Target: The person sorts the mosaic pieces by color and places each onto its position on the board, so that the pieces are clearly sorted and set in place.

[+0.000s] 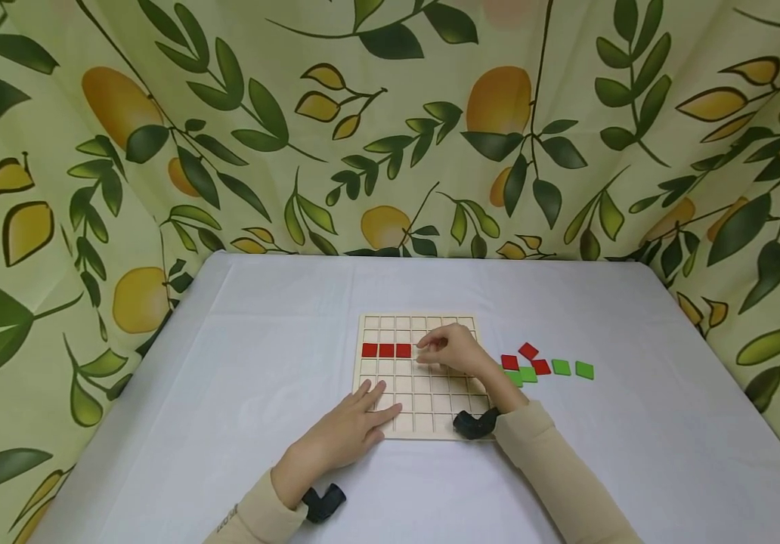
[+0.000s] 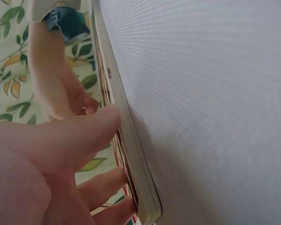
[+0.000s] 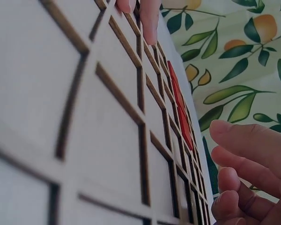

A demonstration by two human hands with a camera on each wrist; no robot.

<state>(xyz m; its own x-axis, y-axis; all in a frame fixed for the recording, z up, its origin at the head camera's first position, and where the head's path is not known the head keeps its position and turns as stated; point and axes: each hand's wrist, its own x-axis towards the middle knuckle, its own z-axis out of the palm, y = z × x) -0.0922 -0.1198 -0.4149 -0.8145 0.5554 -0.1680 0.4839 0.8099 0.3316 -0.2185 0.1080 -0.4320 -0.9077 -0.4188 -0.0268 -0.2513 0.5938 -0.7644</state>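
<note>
A pale wooden grid board point(image 1: 424, 423) lies on the table, with three red square tiles point(image 1: 386, 350) side by side in one row at its left. My left hand point(image 1: 345, 431) rests spread on the board's lower left corner; the left wrist view shows the thumb point(image 2: 96, 129) against the board's edge. Over the middle of the board is my right hand point(image 1: 454, 349), its fingertips just right of the third red tile. In the right wrist view the fingers point(image 3: 257, 145) are loosely bent and apart from the board, with no tile visible between them.
Right of the board lie loose red tiles point(image 1: 528, 351) and several green tiles point(image 1: 584, 370), some partly behind the right forearm. A white cloth point(image 1: 261, 340) covers the table. Behind hangs a curtain point(image 1: 390, 151) printed with leaves and fruit. Dark straps point(image 1: 325, 502) are on both wrists.
</note>
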